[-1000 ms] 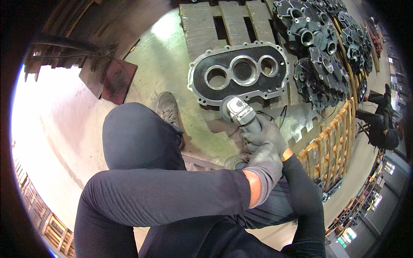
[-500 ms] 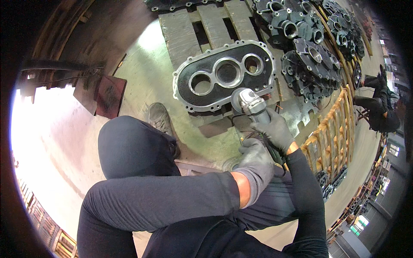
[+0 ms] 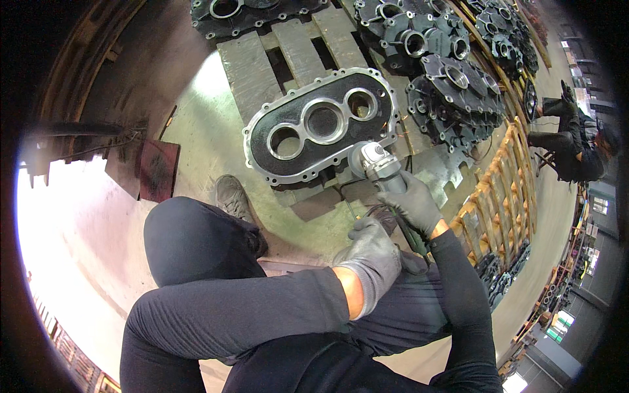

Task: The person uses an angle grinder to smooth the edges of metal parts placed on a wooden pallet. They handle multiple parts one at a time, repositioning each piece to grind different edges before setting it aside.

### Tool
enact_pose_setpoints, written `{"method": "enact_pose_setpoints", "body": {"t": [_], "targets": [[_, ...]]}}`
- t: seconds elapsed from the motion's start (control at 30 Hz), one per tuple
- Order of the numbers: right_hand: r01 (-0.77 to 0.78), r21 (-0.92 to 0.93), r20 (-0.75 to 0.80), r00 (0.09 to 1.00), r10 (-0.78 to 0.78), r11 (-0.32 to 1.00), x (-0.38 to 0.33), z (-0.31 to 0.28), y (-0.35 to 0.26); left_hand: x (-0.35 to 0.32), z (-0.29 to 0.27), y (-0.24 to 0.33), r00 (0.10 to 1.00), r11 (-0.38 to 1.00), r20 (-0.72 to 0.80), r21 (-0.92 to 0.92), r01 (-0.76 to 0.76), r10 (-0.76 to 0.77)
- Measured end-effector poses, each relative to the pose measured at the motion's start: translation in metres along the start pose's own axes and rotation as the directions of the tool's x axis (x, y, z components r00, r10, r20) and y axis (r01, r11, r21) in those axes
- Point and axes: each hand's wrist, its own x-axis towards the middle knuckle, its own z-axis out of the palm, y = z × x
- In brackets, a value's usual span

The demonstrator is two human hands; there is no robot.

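Note:
My gloved right hand is wrapped around the body of an angle grinder. The grinder's disc is at the near rim of an oval black metal housing, toward its right end; whether they touch is unclear. Three round bores with bright machined edges pierce the housing, and bolt holes line its silvery rim. Closer to me, my gloved left hand is closed on a thin rod with a bent tip. Its far end is hidden in the glove. A dark cable runs beside my right hand.
Wooden pallet slats lie under the housing. Black castings are piled at the right, and another casting lies at the far edge. A wooden rack stands right of my arm. Another person sits farther right.
The view has shifted, so the housing appears lower and farther left. Against it, the grinder has moved slightly right along the near rim. The rod in my left hand shows more clearly.

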Motion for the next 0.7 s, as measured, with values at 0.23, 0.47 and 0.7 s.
{"method": "enact_pose_setpoints", "body": {"t": [0.23,0.47,0.7], "targets": [[-0.012,-0.001,-0.052,0.999,0.012,1.0,0.002,-0.017,0.021,0.0,-0.019,-0.007,0.988,0.996,0.141,-0.07,-0.047,0.056],[0.03,0.022,-0.125,0.992,-0.027,0.999,0.012,-0.033,0.033,0.005,-0.015,-0.003,0.993,0.999,0.109,0.0,-0.05,0.05],[0.101,-0.067,-0.186,0.976,-0.112,0.993,0.022,-0.04,0.022,0.001,-0.016,-0.002,0.997,1.0,0.07,-0.004,-0.014,0.015]]}}
